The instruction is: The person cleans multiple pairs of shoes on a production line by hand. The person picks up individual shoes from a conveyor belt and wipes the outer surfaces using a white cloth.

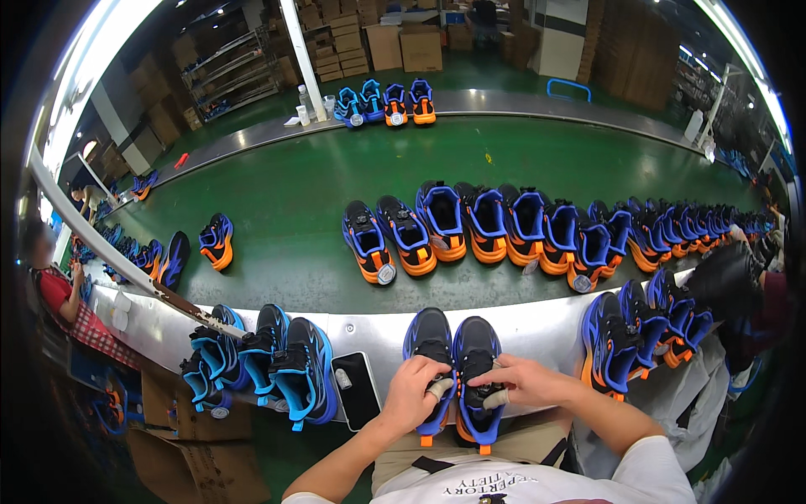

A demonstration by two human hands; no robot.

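We have a pair of black and blue shoes (453, 370) with orange soles standing side by side on the grey ledge (537, 323) right in front of us, toes pointing away. Our left hand (411, 393) is curled over the tongue of the left shoe, fingers bent and pinching at it. Our right hand (512, 382) lies across the right shoe's tongue and grips it too; both forefingers wear pale tape.

Just left of the pair a dark phone (357, 391) lies flat on the ledge, with a small white cylinder (342, 379) beside it. Further left stands a cluster of blue-trimmed shoes (269, 357), crowding the ledge on that side. To the right, another cluster of blue and orange shoes (642, 332) hems the pair in.

Beyond the ledge runs the green conveyor belt (285, 193), carrying a long row of shoes (537, 231) across its middle and a single shoe (217, 241) further left. Four more shoes (384, 102) stand on the far rail. A seated person (63, 294) works at the far left, and cardboard boxes (403, 42) are stacked in the background.
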